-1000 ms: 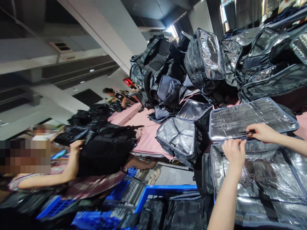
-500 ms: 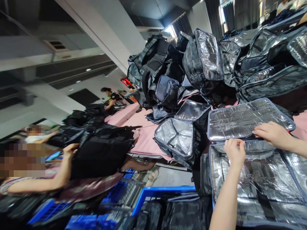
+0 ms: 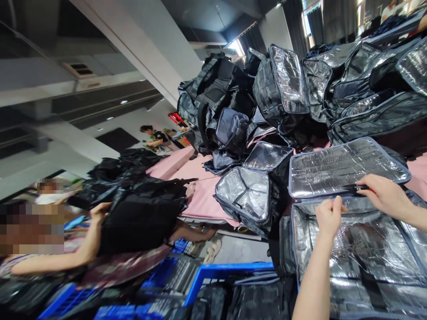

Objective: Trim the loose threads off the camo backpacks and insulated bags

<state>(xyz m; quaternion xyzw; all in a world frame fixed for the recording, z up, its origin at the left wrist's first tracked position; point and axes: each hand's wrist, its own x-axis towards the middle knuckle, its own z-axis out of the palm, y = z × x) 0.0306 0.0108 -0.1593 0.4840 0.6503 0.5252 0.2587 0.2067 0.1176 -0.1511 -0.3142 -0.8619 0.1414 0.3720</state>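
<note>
An open backpack (image 3: 333,249) with a silver foil lining lies before me, its foil-lined lid (image 3: 333,169) folded back. At the hinge edge, my left hand (image 3: 328,217) is closed in a pinch; whatever is between its fingertips is too small to make out. Just to the right, my right hand (image 3: 383,193) grips thread snips (image 3: 355,187), dark with a bit of red, their tip pointing left along the lid's lower border. A black strap (image 3: 368,280) crosses the lining inside.
Camouflage backpacks (image 3: 213,93) are heaped on the pink-covered table (image 3: 200,195), with a smaller foil-lined bag (image 3: 245,195) nearer me. A blue crate (image 3: 200,278) holding dark bags stands below. To the left, a person's hand (image 3: 98,213) touches a black bag (image 3: 143,213).
The dark snips now show in front of my right fingers, which have shifted slightly right and down. My left hand stays near the hinge edge, moved a little lower.
</note>
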